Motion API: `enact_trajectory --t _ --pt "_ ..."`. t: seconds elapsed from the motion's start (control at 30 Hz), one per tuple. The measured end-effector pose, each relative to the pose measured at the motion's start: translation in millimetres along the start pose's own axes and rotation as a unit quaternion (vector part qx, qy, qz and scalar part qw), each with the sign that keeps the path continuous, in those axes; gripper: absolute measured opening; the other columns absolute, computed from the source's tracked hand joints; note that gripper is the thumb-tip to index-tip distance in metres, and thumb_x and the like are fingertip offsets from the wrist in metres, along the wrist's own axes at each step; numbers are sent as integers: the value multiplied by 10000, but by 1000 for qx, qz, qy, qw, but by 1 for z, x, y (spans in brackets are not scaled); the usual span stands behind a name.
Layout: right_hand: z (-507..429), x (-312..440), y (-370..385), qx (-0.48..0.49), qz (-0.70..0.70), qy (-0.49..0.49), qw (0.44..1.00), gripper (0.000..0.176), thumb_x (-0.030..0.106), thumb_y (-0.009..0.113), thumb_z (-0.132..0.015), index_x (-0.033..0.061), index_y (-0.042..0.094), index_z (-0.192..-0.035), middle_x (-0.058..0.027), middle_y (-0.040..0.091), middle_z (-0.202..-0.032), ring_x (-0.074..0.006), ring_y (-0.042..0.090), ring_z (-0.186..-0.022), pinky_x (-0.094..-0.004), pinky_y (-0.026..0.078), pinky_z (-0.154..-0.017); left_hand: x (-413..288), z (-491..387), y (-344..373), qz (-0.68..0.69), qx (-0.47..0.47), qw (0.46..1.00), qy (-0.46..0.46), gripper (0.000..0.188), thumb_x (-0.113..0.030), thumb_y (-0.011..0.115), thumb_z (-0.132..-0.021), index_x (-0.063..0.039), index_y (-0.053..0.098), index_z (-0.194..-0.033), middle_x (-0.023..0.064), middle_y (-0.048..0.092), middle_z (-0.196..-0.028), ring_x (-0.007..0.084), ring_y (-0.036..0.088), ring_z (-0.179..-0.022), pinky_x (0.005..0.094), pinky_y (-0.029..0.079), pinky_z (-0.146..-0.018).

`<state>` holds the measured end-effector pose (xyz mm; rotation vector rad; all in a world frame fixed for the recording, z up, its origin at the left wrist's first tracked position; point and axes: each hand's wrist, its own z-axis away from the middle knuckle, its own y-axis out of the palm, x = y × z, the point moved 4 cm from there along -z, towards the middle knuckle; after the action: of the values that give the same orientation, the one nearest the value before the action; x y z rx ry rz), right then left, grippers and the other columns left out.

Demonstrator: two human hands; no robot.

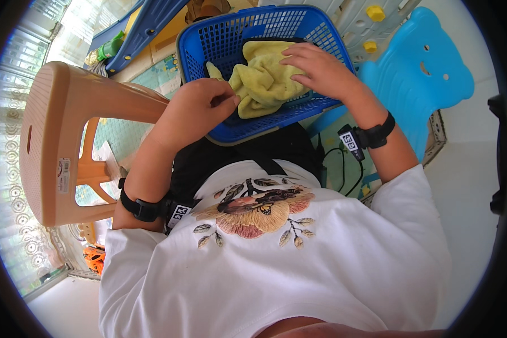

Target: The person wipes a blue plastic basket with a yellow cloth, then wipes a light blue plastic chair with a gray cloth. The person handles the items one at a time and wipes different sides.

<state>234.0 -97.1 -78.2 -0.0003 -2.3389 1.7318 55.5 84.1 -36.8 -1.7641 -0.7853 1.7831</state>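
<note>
A blue plastic laundry basket (274,20) with grid-pierced walls stands in front of me, at or over my lap. A crumpled yellow-green cloth (264,80), which looks like a towel, lies inside it, and something dark shows beneath. My left hand (200,107) is over the basket's left side, fingers curled and thumb tip close to the cloth's left edge. Whether it pinches the fabric is hidden. At the cloth's right side, my right hand (317,69) has its fingers spread over the fabric, not closed on it.
On the left, a tan plastic stool (53,143) lies tipped sideways in view. A light-blue chair (418,72) with a bear-shaped back is to the right. Behind the basket are white panels with yellow knobs (375,13). A green bottle (110,46) rests at upper left.
</note>
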Motion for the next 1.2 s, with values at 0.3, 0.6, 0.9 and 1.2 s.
enact_trajectory --t 0.3,0.6,0.9,1.2 --pt "17 -40 44 190 179 119 958 493 196 739 -757 138 608 -1229 -129 611 -1210 -302 591 -1096 -413 515 -906 -12 22 29 -330 70 918 207 230 -163 771 -635 -136 684 -846 -4 585 -764 205 548 -835 337 402 -795" --pt "-22 -45 38 -93 -569 407 709 334 152 340 -988 -47 506 -1199 -180 671 -999 -266 714 -760 -273 590 -625 -8 23 -17 -385 -14 876 291 111 -95 611 -668 -112 641 -774 5 539 -725 198 553 -864 368 426 -940" --pt "-28 -32 63 131 -249 323 903 270 229 627 -883 -11 645 -1005 -99 686 -747 -187 669 -632 -297 556 -622 7 49 -23 -423 -81 867 251 155 -104 623 -648 -109 668 -797 -29 600 -802 164 572 -957 438 357 -1142" --pt "-16 -40 65 101 -395 414 814 334 326 531 -945 14 651 -953 -36 632 -747 -110 587 -658 -251 493 -615 -12 39 4 -414 -52 875 246 225 -87 626 -660 -106 697 -872 -22 629 -837 170 577 -936 461 350 -1124"
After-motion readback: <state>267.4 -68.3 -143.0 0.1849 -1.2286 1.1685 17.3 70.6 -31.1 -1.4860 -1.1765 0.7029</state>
